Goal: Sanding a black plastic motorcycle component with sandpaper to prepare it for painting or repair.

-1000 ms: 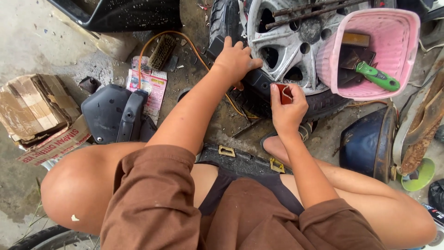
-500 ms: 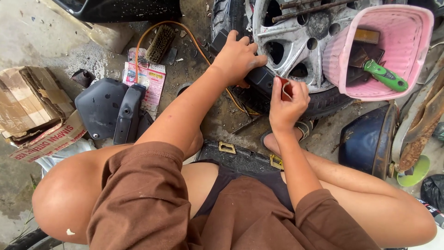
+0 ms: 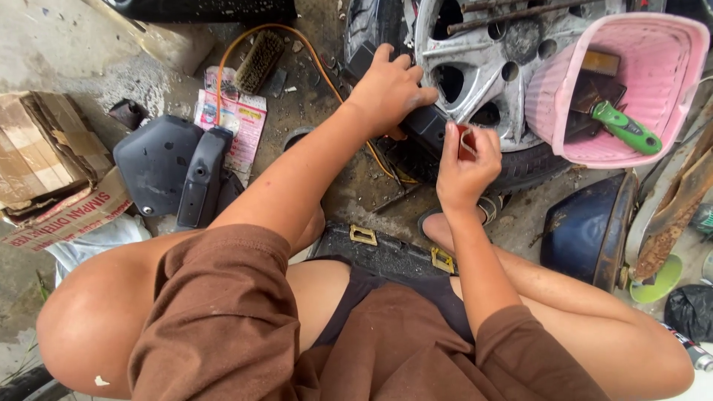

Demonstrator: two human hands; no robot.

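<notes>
Where the ground shows bare, at 9 to 11 o'clock, pale concrete (image 3: 59,52) leaves open room; elsewhere the hands are hemmed in by the alloy wheel (image 3: 483,67) at 12 to 1 o'clock, the pink basket (image 3: 668,82) at 2 o'clock and the dark blue shell (image 3: 587,230) at 4 o'clock. The left hand (image 3: 386,89) reaches forward on a straight arm, palm down, fingers curled over a black block (image 3: 427,126) that rests against the tyre (image 3: 535,163). The right hand (image 3: 464,171) is raised just beside it, forearm upright, thumb and fingertips pinching a small red piece (image 3: 466,142) that touches the block's near end. In the basket lie a green-handled tool (image 3: 627,128) and dark flat pieces. At 9 o'clock sits a cardboard box (image 3: 44,156), with black plastic covers (image 3: 174,171) near it, a wire brush (image 3: 260,61) at 11 o'clock, and an orange hose (image 3: 327,74) passing under the left wrist.
</notes>
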